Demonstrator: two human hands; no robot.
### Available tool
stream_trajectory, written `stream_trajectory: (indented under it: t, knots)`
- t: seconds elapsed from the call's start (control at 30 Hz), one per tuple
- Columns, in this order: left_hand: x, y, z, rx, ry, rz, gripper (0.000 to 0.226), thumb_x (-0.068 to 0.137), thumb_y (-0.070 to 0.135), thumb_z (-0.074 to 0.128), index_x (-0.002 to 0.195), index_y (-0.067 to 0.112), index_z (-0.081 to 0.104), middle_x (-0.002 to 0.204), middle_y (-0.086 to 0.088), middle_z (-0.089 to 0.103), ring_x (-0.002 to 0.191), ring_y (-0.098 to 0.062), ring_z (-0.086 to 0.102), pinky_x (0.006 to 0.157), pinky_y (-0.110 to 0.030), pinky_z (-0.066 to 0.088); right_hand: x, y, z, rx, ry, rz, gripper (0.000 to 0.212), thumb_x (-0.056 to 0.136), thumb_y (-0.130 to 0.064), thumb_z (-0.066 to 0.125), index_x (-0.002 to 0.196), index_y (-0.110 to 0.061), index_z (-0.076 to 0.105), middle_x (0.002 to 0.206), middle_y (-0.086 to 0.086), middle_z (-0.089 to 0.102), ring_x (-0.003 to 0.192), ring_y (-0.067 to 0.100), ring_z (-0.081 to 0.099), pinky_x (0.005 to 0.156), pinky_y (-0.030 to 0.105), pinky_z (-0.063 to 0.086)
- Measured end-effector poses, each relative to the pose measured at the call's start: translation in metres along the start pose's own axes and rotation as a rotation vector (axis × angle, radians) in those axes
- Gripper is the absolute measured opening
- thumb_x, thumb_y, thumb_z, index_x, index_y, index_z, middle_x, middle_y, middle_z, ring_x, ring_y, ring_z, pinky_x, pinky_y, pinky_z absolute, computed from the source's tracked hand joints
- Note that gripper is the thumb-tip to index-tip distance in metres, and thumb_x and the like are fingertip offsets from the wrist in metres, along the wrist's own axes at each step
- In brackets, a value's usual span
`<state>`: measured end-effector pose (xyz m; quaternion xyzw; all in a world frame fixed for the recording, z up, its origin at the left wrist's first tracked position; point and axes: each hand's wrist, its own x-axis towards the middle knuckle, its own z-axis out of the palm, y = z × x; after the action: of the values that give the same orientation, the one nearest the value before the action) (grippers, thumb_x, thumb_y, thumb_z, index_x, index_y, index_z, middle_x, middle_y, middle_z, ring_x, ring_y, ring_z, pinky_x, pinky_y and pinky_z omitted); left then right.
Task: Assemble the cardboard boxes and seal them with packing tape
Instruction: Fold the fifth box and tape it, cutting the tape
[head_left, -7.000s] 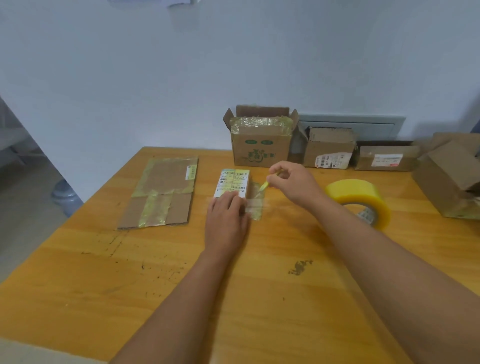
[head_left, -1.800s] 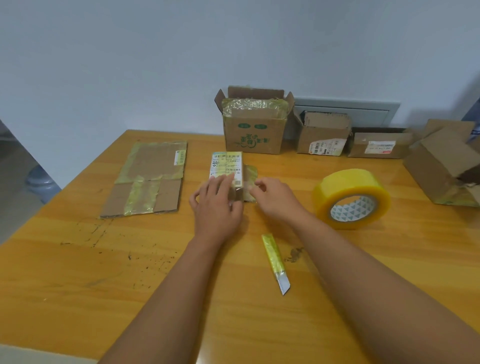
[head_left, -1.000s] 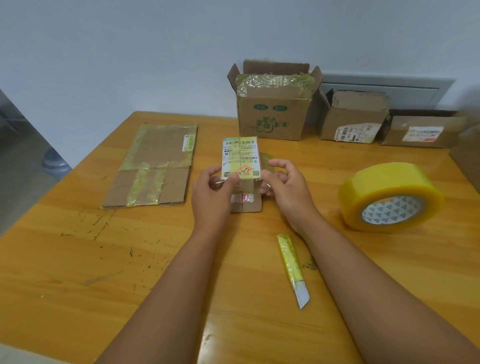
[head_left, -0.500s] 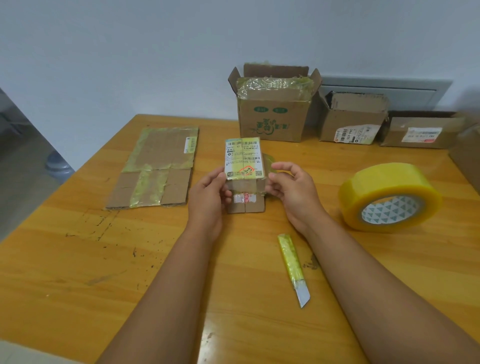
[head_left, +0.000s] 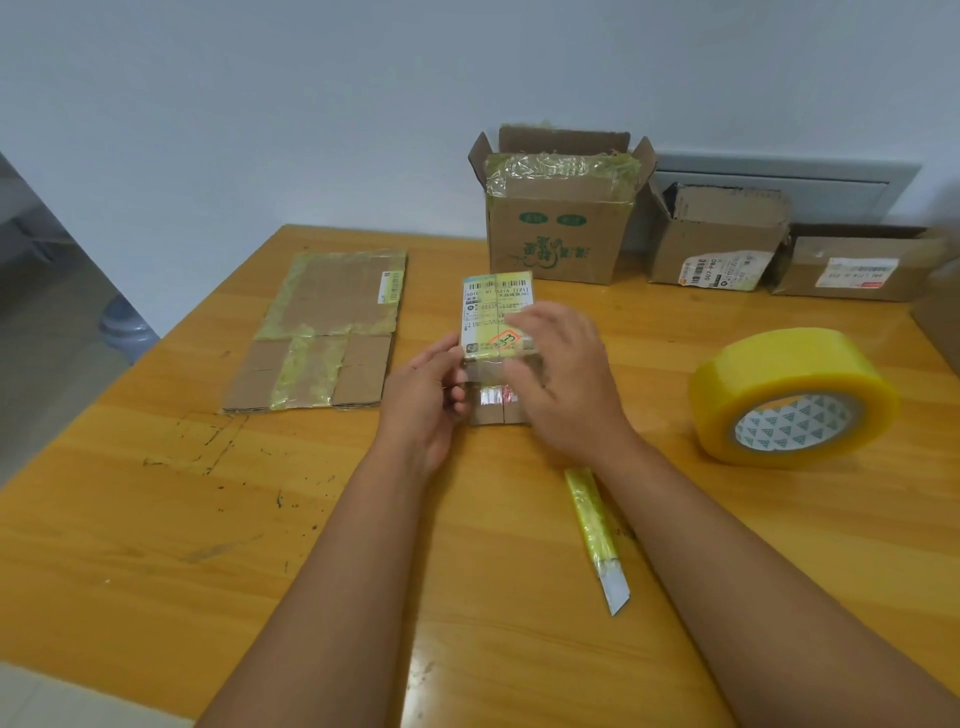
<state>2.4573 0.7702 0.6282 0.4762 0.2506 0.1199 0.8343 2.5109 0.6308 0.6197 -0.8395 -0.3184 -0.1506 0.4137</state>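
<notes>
Small labelled box (head_left: 496, 317) stands mid-desk. Left hand (head_left: 426, 400) grips its left edge; right hand (head_left: 563, 379) lies across its near face, fingers loosely extended. Tape roll (head_left: 789, 397) at right; knife (head_left: 597, 535) nearer; bare desk (head_left: 156, 519) near left.

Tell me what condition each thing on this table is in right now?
Small labelled box: taped, held in both hands.
Left hand: gripping box.
Right hand: on box front.
Flattened box: lying flat, unassembled.
Tape roll: on table, untouched.
Knife: blade out.
Green-printed box: flaps open.
</notes>
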Motion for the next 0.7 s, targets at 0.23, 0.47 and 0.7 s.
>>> stream_trajectory:
  t: [0.23,0.47,0.7]
  knots:
    - [0.0,0.001,-0.002,0.117,0.095,-0.011,0.026,0.098,0.005,0.049,0.12,0.015,0.057,0.061,-0.001,0.053,0.049,-0.012,0.042,0.046,-0.023,0.035,-0.006,0.009,0.003,-0.34,-0.246,-0.167,0.049,0.085,-0.031,0.058,0.134,-0.026,0.057,0.141,-0.006,0.053,0.136,0.023,0.042,0.108,0.049,0.032]
    - [-0.013,-0.001,-0.004,0.827,0.34,0.385,0.026,0.098,0.023,0.046,0.123,0.02,0.055,0.086,0.008,0.06,0.08,-0.011,0.059,0.068,-0.029,0.046,-0.006,0.011,0.01,-0.352,-0.145,-0.183,0.032,0.093,-0.021,0.063,0.125,-0.018,0.065,0.132,-0.001,0.064,0.127,0.027,0.055,0.1,0.045,0.042]
    - [-0.015,-0.011,-0.011,1.139,0.173,0.685,0.046,0.087,0.012,0.06,0.132,0.015,0.053,0.129,-0.004,0.051,0.119,-0.02,0.044,0.099,-0.035,0.04,-0.006,0.011,0.007,-0.318,-0.186,-0.153,0.043,0.097,-0.04,0.042,0.124,-0.018,0.067,0.132,-0.001,0.064,0.129,0.024,0.055,0.105,0.047,0.04]
